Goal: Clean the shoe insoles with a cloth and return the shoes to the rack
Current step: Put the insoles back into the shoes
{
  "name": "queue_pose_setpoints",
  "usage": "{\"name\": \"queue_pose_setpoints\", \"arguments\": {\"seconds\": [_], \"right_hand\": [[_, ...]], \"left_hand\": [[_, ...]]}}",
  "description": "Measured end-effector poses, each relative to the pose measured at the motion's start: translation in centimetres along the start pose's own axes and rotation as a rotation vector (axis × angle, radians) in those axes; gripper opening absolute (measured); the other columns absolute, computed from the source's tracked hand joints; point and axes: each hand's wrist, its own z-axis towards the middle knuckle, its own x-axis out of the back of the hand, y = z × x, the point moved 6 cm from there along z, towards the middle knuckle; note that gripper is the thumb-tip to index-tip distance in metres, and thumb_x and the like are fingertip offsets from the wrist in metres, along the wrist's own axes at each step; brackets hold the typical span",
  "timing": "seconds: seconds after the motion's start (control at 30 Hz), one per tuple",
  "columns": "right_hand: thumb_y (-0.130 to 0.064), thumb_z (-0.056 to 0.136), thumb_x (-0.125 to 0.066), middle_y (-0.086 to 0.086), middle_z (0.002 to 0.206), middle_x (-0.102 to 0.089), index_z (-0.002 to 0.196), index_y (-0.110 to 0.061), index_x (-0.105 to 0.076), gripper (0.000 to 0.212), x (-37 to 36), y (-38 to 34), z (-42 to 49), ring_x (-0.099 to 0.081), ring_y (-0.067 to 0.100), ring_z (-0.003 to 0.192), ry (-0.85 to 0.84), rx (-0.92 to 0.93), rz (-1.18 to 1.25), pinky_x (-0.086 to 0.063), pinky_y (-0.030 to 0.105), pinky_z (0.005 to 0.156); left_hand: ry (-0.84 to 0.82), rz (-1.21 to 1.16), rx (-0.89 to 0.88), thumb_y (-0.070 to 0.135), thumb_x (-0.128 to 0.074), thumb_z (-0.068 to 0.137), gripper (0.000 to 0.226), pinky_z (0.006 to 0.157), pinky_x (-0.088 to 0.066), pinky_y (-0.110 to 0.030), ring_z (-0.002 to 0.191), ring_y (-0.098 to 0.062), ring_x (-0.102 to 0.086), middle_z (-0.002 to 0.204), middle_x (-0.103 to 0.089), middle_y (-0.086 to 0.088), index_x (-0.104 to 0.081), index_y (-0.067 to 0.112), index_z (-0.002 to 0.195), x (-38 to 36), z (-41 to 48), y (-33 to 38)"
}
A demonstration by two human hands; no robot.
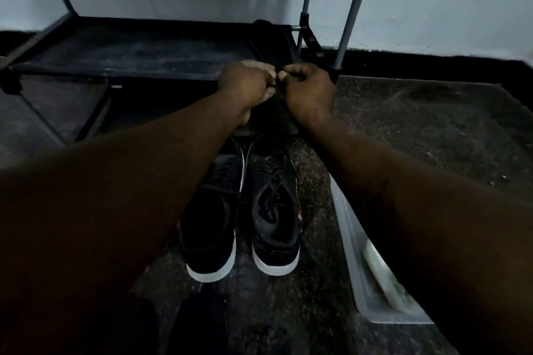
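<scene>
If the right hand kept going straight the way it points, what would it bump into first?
Probably the dark insole lying on the rack shelf just beyond it. The right hand aims forward and a little left, toward that spot. Depth is hard to judge in this dim picture.

Head view. The left hand (245, 86) and right hand (310, 89) were bare, as were the left forearm (129, 181) and right forearm (403, 196) up to the frame's edge. A dark garment (199, 323), possibly a trouser leg, showed below, too dim to resolve.
</scene>
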Motion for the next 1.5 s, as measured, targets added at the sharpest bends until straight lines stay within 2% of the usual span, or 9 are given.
{"name": "queue_pose_setpoints", "arguments": {"seconds": [0.17,0.33,0.6,0.7,0.87,1.03,1.2,1.3,1.5], "right_hand": [[-0.034,0.088,-0.077,-0.009,0.092,-0.078,0.103,-0.025,-0.081,0.018,0.0,0.1,-0.2,-0.072,0.006,0.087,-0.022,0.004,0.003,-0.060,0.033,0.090],[-0.030,0.092,-0.074,-0.012,0.101,-0.074,0.127,-0.030,-0.073,0.035,1.5,-0.7,-1.9,-0.069,0.003,0.096,-0.064,0.041,0.022,-0.054,0.022,0.094],[-0.022,0.088,-0.065,-0.003,0.085,-0.078,0.089,-0.026,-0.077,0.014,3.4,0.1,-9.9,-0.074,0.020,0.080,-0.212,-0.034,0.154,-0.062,0.053,0.079],[-0.035,0.082,-0.063,-0.009,0.086,-0.078,0.092,-0.032,-0.077,0.017,4.6,-0.9,-14.1,-0.075,0.016,0.083,-0.239,-0.038,0.107,-0.061,0.053,0.083],[-0.026,0.088,-0.069,-0.012,0.085,-0.076,0.094,-0.028,-0.078,0.011,7.5,-1.6,-23.0,-0.072,0.009,0.084,-0.234,-0.115,0.053,-0.060,0.044,0.087],[-0.024,0.086,-0.077,-0.010,0.087,-0.076,0.101,-0.025,-0.077,0.015,7.6,0.8,-34.5,-0.070,0.005,0.081,-0.457,-0.254,0.008,-0.058,0.034,0.085],[-0.034,0.081,-0.082,0.004,0.106,-0.077,0.116,-0.020,-0.071,0.039,8.1,3.9,-44.1,-0.073,0.023,0.100,-0.625,-0.301,-0.292,-0.058,0.037,0.093],[-0.033,0.084,-0.081,0.014,0.112,-0.075,0.124,-0.014,-0.064,0.047,8.6,4.0,-46.5,-0.071,0.032,0.101,-0.673,-0.255,-0.435,-0.058,0.039,0.088],[-0.030,0.086,-0.077,0.027,0.124,-0.063,0.135,-0.008,-0.046,0.062,9.1,3.8,-47.8,-0.066,0.044,0.106,-0.731,-0.153,-0.694,-0.054,0.045,0.085]], "left_hand": [[0.005,0.003,-0.003,-0.001,-0.061,0.098,0.017,0.051,-0.051,-0.013,0.077,-0.010,-0.067,0.096,-0.072,-0.008,-0.071,0.013,0.098,0.2,-0.2,0.4],[0.009,0.033,-0.018,0.002,-0.062,0.096,0.023,0.047,-0.049,-0.014,0.072,-0.011,-0.065,0.103,-0.074,-0.007,-0.073,0.016,0.111,0.6,-1.8,1.0],[-0.019,0.223,-0.044,0.013,-0.065,0.095,0.015,0.050,-0.050,-0.019,0.056,-0.010,-0.065,0.077,-0.074,-0.003,-0.076,0.019,0.087,2.5,-8.9,0.4],[-0.027,0.251,-0.025,0.005,-0.061,0.094,0.019,0.049,-0.048,-0.018,0.051,-0.009,-0.063,0.074,-0.072,-0.005,-0.075,0.015,0.088,3.2,-13.0,-0.1],[0.001,0.267,0.070,0.003,-0.060,0.094,0.019,0.048,-0.048,-0.021,0.051,-0.012,-0.060,0.071,-0.070,-0.009,-0.075,0.012,0.088,5.6,-21.5,-2.2],[-0.087,0.562,0.122,0.012,-0.062,0.086,0.021,0.076,-0.064,-0.037,0.076,-0.026,-0.075,0.076,-0.078,-0.004,-0.077,0.021,0.075,10.5,-30.3,-7.1],[-0.105,0.998,0.118,0.023,-0.070,0.084,0.016,0.095,-0.056,-0.034,0.102,-0.024,-0.072,0.109,-0.077,-0.004,-0.079,0.022,0.097,15.6,-37.3,-11.6],[-0.064,0.988,0.153,0.035,-0.067,0.079,0.033,0.096,-0.056,-0.039,0.108,-0.031,-0.070,0.115,-0.074,-0.011,-0.076,0.022,0.108,17.1,-39.5,-12.8],[-0.163,0.947,0.251,0.020,-0.078,0.087,0.050,0.104,-0.048,-0.032,0.125,-0.032,-0.061,0.134,-0.066,-0.014,-0.062,0.010,0.133,17.0,-41.1,-14.7]]}}
